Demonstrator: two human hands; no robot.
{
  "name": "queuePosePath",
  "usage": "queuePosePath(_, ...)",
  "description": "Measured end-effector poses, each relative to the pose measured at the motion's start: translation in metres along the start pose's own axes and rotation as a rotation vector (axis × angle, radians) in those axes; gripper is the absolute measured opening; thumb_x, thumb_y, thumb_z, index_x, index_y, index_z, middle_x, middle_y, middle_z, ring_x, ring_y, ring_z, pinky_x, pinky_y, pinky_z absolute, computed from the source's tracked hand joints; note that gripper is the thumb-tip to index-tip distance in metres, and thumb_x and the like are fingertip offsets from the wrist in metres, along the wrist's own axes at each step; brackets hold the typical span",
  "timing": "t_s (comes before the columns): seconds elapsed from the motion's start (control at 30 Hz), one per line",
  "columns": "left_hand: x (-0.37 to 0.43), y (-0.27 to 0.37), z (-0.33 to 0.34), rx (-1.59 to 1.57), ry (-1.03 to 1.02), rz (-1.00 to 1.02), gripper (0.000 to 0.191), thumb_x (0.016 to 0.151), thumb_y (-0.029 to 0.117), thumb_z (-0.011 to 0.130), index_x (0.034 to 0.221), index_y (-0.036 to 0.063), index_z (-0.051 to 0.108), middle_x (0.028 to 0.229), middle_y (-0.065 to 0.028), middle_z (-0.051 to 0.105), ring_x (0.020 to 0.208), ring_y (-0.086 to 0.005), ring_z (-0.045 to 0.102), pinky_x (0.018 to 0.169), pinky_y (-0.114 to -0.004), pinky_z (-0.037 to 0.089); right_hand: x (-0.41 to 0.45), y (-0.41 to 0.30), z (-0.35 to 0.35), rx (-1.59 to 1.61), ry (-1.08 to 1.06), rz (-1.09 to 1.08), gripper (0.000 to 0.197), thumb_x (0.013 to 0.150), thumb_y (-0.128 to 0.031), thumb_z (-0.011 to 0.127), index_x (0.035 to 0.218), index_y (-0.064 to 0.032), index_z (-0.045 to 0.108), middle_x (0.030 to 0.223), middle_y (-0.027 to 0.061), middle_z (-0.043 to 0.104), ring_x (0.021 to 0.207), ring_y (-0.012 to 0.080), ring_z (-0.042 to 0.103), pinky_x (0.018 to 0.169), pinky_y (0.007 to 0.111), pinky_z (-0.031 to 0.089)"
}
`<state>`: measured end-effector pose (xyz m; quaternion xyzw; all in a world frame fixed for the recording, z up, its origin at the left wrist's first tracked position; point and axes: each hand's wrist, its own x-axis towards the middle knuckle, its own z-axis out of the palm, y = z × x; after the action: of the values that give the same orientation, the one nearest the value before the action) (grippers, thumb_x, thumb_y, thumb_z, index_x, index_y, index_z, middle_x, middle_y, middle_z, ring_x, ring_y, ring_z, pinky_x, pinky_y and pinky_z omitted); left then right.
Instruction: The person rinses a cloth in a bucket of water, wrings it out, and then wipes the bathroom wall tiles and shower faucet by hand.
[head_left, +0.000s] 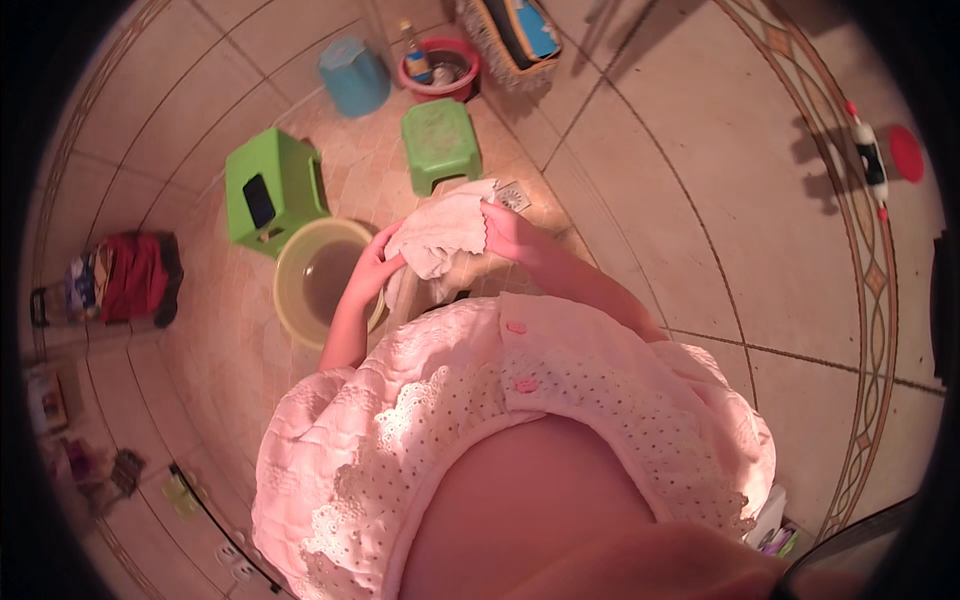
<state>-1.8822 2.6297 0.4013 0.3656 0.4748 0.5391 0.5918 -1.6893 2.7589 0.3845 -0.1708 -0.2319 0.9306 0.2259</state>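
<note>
A pale cloth with a scalloped edge (442, 231) is stretched between my two hands, in front of my body. My left hand (375, 262) grips its left side, close above the rim of a yellow plastic basin (283, 289) that holds greyish water. At the cloth's right edge, my right hand (504, 231) holds on, its fingers partly behind the fabric. Part of the cloth hangs down below my left hand. A small green plastic stool (441, 135) stands on the tiled floor just beyond the cloth.
A taller green stool (251, 191) stands behind the basin, near the left wall. Farther off are a blue bucket (354, 79) and a red basin (456, 88) with a bottle (416, 60) in it. A metal floor drain (514, 196) lies beside my right hand.
</note>
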Motion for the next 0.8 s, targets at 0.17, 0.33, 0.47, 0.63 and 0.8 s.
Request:
queuePosePath(0.17,-0.033,-0.002,-0.036,-0.122,0.173,0.013,0.049,0.073,0.007,0.058,0.118,0.0009,0.038,0.111,-0.0083,0.047,0.101,-0.0152,0.045,0.086,-0.026,0.036,0.018,0.025,0.022,0.158,-0.029,0.263,0.041,0.084,-0.022,0.032,0.119,0.0004,0.034,0.121,0.0129,0.040,0.111,0.0260,0.040,0.092,0.041,0.032)
queuePosePath(0.33,-0.060,-0.006,-0.091,-0.048,0.290,-0.054,0.046,0.075,0.003,0.055,0.117,0.0038,0.038,0.112,-0.0080,0.044,0.097,-0.0134,0.046,0.083,-0.025,0.038,0.044,0.069,0.065,0.003,0.014,0.366,0.046,0.083,-0.032,0.036,0.118,-0.0024,0.036,0.115,0.0129,0.044,0.103,0.0256,0.045,0.086,0.041,0.037)
queuePosePath(0.47,-0.074,-0.018,-0.140,-0.144,0.215,-0.110,0.054,0.073,-0.004,0.054,0.121,0.0046,0.032,0.114,-0.0083,0.044,0.094,-0.0120,0.047,0.083,-0.024,0.038,0.070,0.131,0.047,0.316,0.043,0.334,0.043,0.083,-0.032,0.042,0.114,-0.0025,0.038,0.109,0.0116,0.047,0.096,0.0214,0.050,0.078,0.036,0.044)
queuePosePath(0.63,-0.098,-0.055,-0.185,-0.092,0.303,-0.281,0.034,0.078,0.000,0.046,0.112,0.0030,0.044,0.100,-0.0067,0.053,0.089,-0.0113,0.049,0.079,-0.024,0.039,0.099,0.199,0.019,0.143,0.111,0.297,0.036,0.082,-0.025,0.046,0.112,-0.0055,0.040,0.106,0.0104,0.049,0.090,0.0197,0.053,0.073,0.035,0.047)
queuePosePath(0.8,-0.106,-0.111,-0.205,0.261,0.437,-0.194,0.018,0.081,0.006,0.043,0.097,0.0016,0.050,0.088,-0.0043,0.054,0.082,-0.0106,0.049,0.074,-0.023,0.039,0.102,0.242,0.002,-0.332,0.319,0.453,0.028,0.080,-0.020,0.047,0.105,-0.0083,0.046,0.096,0.0067,0.053,0.084,0.0181,0.054,0.064,0.034,0.048)
